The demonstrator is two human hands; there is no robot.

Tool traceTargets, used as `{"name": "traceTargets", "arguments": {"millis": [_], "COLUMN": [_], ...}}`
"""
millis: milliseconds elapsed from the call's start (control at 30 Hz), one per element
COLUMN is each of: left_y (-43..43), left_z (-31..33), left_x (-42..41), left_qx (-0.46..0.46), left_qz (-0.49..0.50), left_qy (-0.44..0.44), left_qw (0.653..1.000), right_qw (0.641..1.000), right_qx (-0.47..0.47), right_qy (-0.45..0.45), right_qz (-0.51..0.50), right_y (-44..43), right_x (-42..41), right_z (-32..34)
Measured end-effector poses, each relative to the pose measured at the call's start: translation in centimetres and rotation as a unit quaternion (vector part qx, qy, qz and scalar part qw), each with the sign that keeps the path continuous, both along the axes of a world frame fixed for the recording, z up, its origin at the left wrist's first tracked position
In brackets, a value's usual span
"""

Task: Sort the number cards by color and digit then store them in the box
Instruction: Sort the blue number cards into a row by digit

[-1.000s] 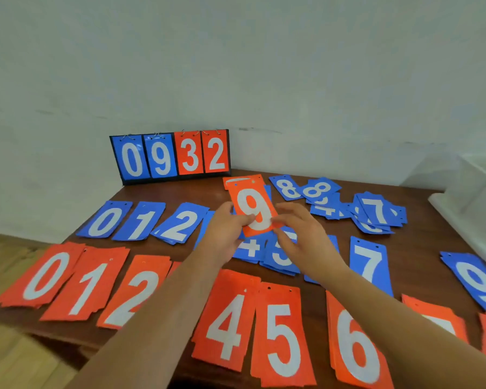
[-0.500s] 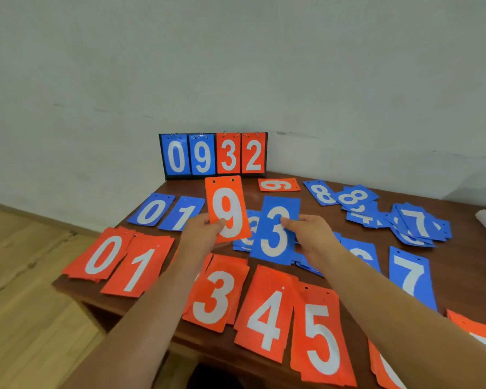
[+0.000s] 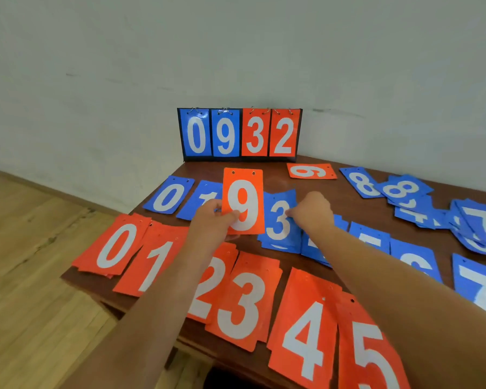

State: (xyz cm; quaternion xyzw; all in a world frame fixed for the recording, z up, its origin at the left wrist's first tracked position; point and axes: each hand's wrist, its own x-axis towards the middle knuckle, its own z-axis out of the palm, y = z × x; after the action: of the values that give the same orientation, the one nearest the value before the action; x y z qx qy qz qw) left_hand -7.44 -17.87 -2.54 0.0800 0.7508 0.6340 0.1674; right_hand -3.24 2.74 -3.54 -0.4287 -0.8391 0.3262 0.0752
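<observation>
My left hand pinches an orange 9 card and holds it upright above the table. My right hand grips a blue 3 card, low over the blue 3 pile in the back row. Orange piles 0, 1, 2, 3, 4 and 5 line the near edge. Blue 0 and blue 1 lie behind them. The box is out of view.
A black flip scoreboard reading 0932 stands against the wall. A lone orange card lies upside down near it. Loose blue 8s and blue 7s are scattered at the right. The table's left edge drops to wooden floor.
The view swung left. My right hand lowered the blue 3 card toward the blue 3 pile. My left hand kept the orange 9 card raised.
</observation>
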Motion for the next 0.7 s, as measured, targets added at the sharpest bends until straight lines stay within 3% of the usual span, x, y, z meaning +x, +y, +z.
{"name": "traceTargets", "arguments": {"millis": [100,167,267,367,500,700], "left_y": [0.2,0.4,0.8,1.5,3.2,6.7], "left_z": [-0.4,-0.5,-0.5,-0.5,0.5,2.0], "left_x": [-0.2,-0.1,0.9,2.4,6.0,13.4], "left_qx": [0.005,0.0,-0.014,-0.007,0.009,0.022], "left_qz": [-0.005,-0.01,-0.017,-0.035,-0.081,-0.145], "left_qy": [0.002,0.006,0.013,0.012,0.004,0.007], "left_qw": [1.0,1.0,1.0,0.999,0.997,0.989], "right_qw": [0.987,0.981,0.995,0.97,0.965,0.957], "right_qx": [0.139,0.175,0.051,-0.128,-0.136,-0.113], "right_qy": [-0.077,-0.074,0.084,0.203,0.214,0.266], "right_qz": [0.038,0.038,0.035,0.025,0.061,0.006], "right_y": [-0.8,-1.1,-1.9,-3.2,-3.8,-1.5], "right_x": [0.5,1.0,1.7,3.9,9.0,17.9], "right_z": [-1.2,-1.1,0.6,3.3,4.9,5.8]}}
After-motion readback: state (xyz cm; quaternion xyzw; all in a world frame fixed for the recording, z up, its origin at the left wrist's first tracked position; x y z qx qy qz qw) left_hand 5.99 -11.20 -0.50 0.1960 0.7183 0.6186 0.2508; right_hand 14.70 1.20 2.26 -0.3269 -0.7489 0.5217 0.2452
